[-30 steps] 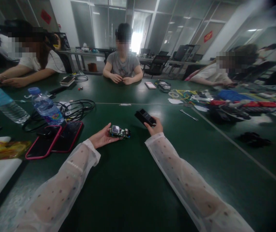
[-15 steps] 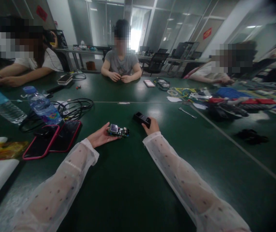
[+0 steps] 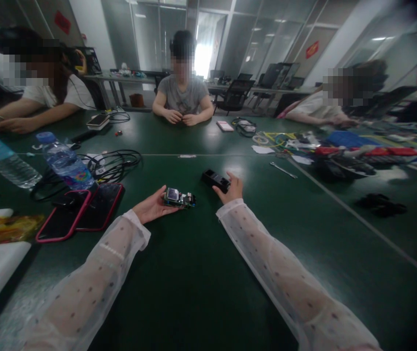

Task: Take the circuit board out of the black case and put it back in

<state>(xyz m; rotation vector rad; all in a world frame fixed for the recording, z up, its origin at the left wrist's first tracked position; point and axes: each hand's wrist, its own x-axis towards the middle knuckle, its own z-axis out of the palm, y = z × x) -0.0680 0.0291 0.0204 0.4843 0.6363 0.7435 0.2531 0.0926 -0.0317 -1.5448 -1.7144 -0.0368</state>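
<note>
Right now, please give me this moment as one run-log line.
left hand: holding circuit board | right hand: spread open at black case, contact unclear | wrench: on green table, beyond right hand

No legible text: only blurred marks on a bottle label (image 3: 81, 176) and red wall sign (image 3: 312, 49).

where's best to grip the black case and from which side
Likely across its long sides at the nearer end, coming from the right: the black case is a narrow box, slanted with that end toward the right hand.
</note>
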